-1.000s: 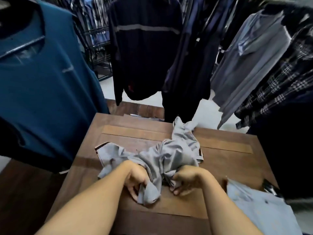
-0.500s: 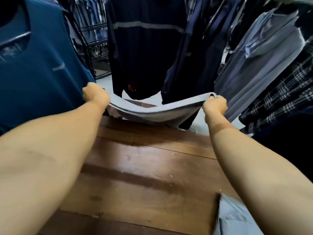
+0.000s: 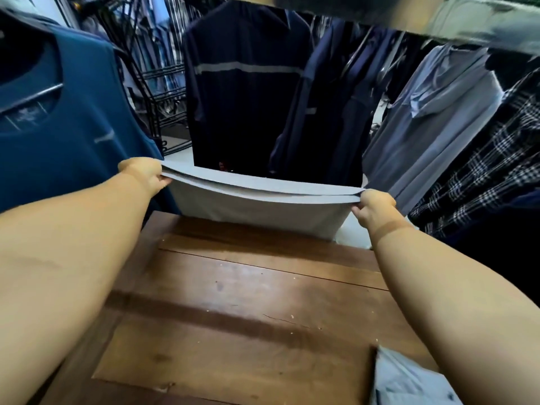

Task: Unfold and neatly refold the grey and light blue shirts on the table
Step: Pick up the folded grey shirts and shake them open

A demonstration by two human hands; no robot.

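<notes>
Left hand: the left hand (image 3: 143,175) is raised at the end of an outstretched arm, fingers curled round the left end of the plain grey cotton shirt (image 3: 257,200).
Right hand: the right hand (image 3: 375,207) is a little lower and pinches the shirt's right end.
Grey shirt: it is in the air, pulled taut between both hands above the table's far edge, with the cloth hanging below.
Hard to see: the shirt's bottom drops behind the table edge; the gripped part is possibly the hem.
Light blue shirt: the crumpled light blue cotton shirt (image 3: 409,381) lies on the near right corner, cut off by the frame.
Surface: a dark brown wooden plank table (image 3: 248,302).
Room: a hanging teal sleeveless top (image 3: 58,121), a navy jacket with a pale stripe (image 3: 242,97), a grey-blue hooded top (image 3: 432,121) and a dark plaid shirt (image 3: 491,171).
</notes>
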